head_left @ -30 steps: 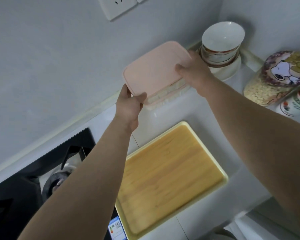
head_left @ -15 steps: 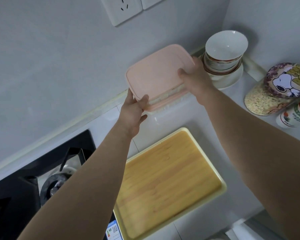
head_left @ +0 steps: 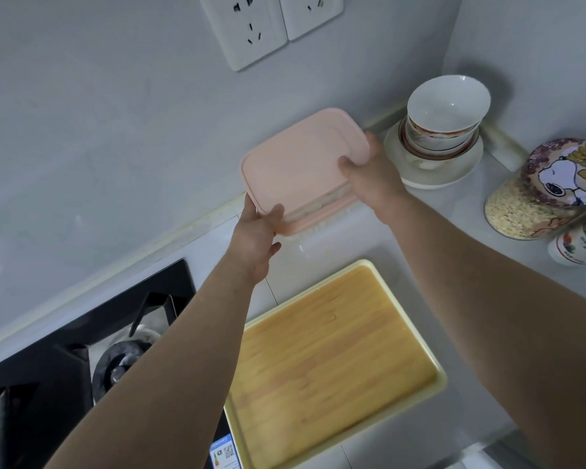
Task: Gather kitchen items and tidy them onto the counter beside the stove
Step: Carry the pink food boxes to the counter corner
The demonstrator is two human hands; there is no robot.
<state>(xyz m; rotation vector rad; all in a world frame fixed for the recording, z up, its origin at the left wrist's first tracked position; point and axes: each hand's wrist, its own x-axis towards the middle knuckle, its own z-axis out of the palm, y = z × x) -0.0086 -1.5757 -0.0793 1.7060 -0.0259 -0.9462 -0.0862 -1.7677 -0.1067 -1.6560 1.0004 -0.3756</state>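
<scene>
**A:** Wondering about those boxes [head_left: 301,164]. Heavy? Awkward?

**B:** Guessing light. Looking like two shallow plastic boxes stacked together, pink lids, cloudy sides. Not managing to read any contents through them. Probably stiff enough to carry by the ends, but smooth, so likely sliding on each other if tipped. Not worrying about breakage the way you would with china.

**A:** Gripping where?

**B:** Taking both ends at once. Pinching the near-left corner with the left hand [head_left: 254,231], thumb on the top lid, fingers tucked underneath. Clamping the right end with the right hand [head_left: 369,177], thumb on top again. Probably best keeping the pair level and squeezing top to bottom, not just sideways.

**A:** And sitting where right now?

**B:** Hanging low at the back of the counter [head_left: 471,252], close to the wall [head_left: 115,130], between the stove [head_left: 48,367] and the bowls [head_left: 447,106]. Can't tell whether resting on the counter or hovering just above.

**A:** Room for parking them?

**B:** Going big to small:
- grey wall, sockets [head_left: 251,28] up top
- white glossy counter, probably slick
- black stove off left
- wooden tray [head_left: 322,363] lying just nearer than the boxes
- bowls stacked on a plate [head_left: 433,170] in the corner, just beside the right hand, so minding the knuckles there
- cartoon-lid jar [head_left: 535,198] further right
- small bottle [head_left: 579,242] tucked beside it
</scene>
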